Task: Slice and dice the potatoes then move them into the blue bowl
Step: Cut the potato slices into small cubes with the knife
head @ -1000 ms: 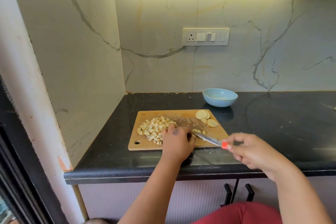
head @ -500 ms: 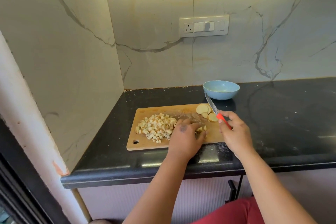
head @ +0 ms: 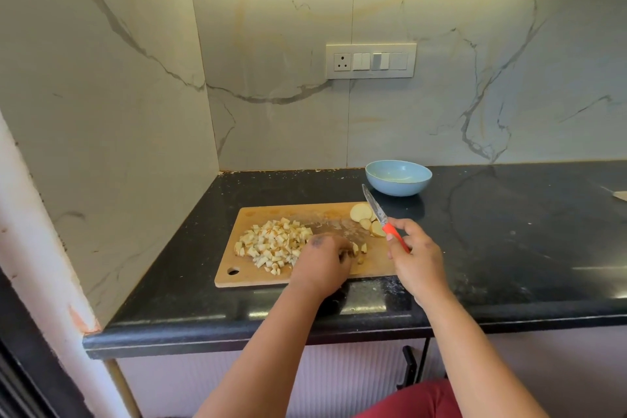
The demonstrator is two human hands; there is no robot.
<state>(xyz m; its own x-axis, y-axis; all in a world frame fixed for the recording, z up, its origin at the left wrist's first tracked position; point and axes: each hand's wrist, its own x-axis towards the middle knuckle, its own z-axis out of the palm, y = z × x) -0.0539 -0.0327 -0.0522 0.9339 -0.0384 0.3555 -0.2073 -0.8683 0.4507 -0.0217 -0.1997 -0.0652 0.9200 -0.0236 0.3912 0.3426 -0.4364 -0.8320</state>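
A wooden cutting board lies on the black counter. A heap of diced potato covers its left half, and several round potato slices sit at its far right corner. My left hand rests on the board with fingers curled over a few potato pieces near the front middle. My right hand grips a knife by its red handle, blade pointing up and away over the slices. The blue bowl stands empty behind the board's right end.
The black counter runs right from the corner, bounded by marble walls at the left and back. A socket and switch panel is on the back wall. A pale object shows at the far right edge.
My right hand swung the knife from lying low across the board's front to pointing up toward the bowl. My left hand stayed on the board over the small pieces.
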